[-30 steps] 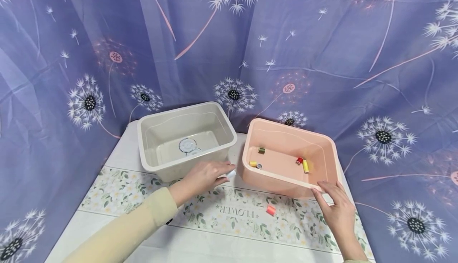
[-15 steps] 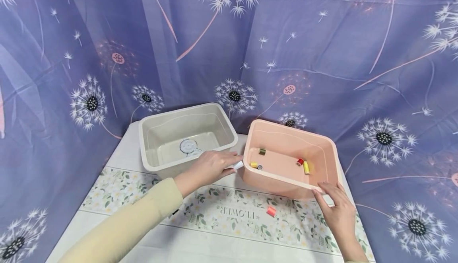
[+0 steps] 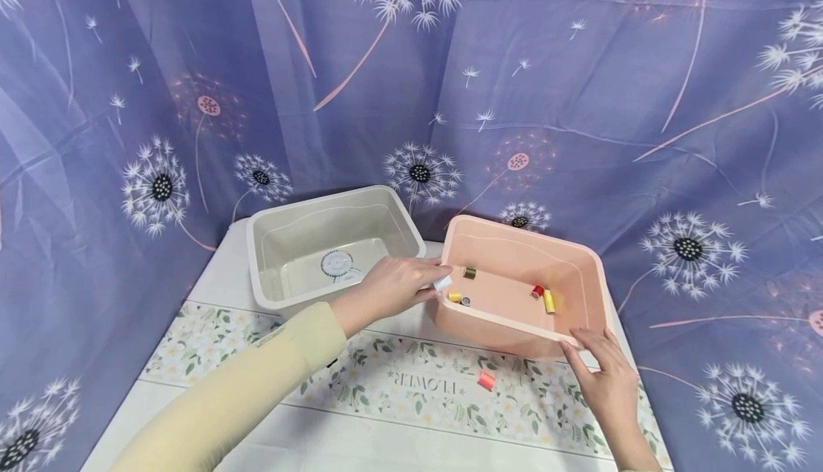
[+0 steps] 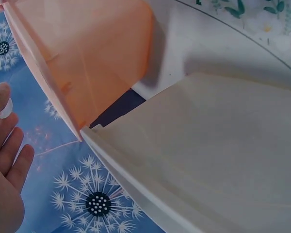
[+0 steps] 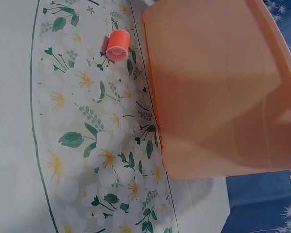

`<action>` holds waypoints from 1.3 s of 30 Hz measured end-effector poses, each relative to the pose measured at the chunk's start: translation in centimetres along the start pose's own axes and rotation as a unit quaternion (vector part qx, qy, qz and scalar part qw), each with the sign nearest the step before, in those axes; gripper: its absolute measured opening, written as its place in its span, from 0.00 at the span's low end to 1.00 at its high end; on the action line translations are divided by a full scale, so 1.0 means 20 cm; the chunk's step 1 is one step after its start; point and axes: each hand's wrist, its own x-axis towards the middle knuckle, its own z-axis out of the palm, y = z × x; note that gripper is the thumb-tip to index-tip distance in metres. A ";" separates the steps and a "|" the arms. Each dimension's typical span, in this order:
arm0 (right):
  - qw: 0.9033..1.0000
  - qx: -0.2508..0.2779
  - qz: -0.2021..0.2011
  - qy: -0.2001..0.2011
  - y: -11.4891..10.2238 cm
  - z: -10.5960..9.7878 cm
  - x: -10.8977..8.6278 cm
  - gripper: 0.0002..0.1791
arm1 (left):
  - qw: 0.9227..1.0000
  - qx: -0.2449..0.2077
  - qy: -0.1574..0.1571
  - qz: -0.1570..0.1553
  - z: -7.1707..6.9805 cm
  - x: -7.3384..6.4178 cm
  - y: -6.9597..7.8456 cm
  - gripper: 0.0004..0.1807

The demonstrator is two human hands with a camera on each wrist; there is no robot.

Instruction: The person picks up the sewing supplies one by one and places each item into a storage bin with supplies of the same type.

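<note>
My left hand (image 3: pixel 400 285) pinches a white thread spool (image 3: pixel 442 283) between thumb and fingers, right at the left rim of the pink bin (image 3: pixel 508 326). In the left wrist view the spool (image 4: pixel 6 109) shows only partly behind a fingertip. My right hand (image 3: pixel 604 372) grips the bin's front right rim, thumb outside. Inside the pink bin lie several spools: a dark green one (image 3: pixel 469 272), a red one (image 3: pixel 537 291), a long yellow one (image 3: pixel 549 301), a short yellow one (image 3: pixel 454 296) and a grey one (image 3: pixel 466 301).
A coral spool (image 3: pixel 486 380) lies on the flowered table runner (image 3: pixel 411 386) in front of the pink bin. To the left stands a grey bin (image 3: pixel 257 265) with round pin wheels (image 3: pixel 337 263) inside. A purple dandelion curtain (image 3: pixel 360 136) hangs behind.
My left hand has lifted the white spool and carried it right, from between the two bins up to the pink bin's rim. The right hand has stayed on its rim.
</note>
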 end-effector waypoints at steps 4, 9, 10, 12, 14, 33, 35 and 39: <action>1.000 0.001 0.004 -0.005 0.00 0.00 0.00 0.20 | 1.000 0.008 -0.005 -0.004 0.00 0.03 0.00 0.24; 0.999 -0.005 0.019 -0.030 0.00 -0.01 0.01 0.20 | 0.999 0.020 -0.029 -0.013 0.00 0.07 0.00 0.24; 0.999 -0.006 0.023 -0.034 0.00 -0.01 0.01 0.20 | 0.999 0.023 -0.032 -0.013 0.00 0.07 0.00 0.24; 0.999 -0.005 0.022 -0.037 0.00 0.00 0.02 0.20 | 0.999 0.026 -0.037 -0.013 0.01 0.08 -0.01 0.24; 0.999 -0.002 0.013 -0.030 0.00 0.00 0.02 0.20 | 0.999 0.025 -0.038 -0.012 0.01 0.09 -0.01 0.24; 0.999 0.015 -0.020 -0.028 -0.01 0.02 0.04 0.19 | 0.996 0.036 -0.081 -0.004 0.06 0.21 -0.05 0.13; 0.999 0.017 -0.024 -0.024 -0.01 0.02 0.04 0.19 | 0.995 0.043 -0.089 -0.003 0.07 0.24 -0.05 0.12; 0.999 0.024 -0.026 -0.020 -0.01 0.02 0.04 0.19 | 0.992 0.052 -0.113 -0.008 0.08 0.28 -0.05 0.11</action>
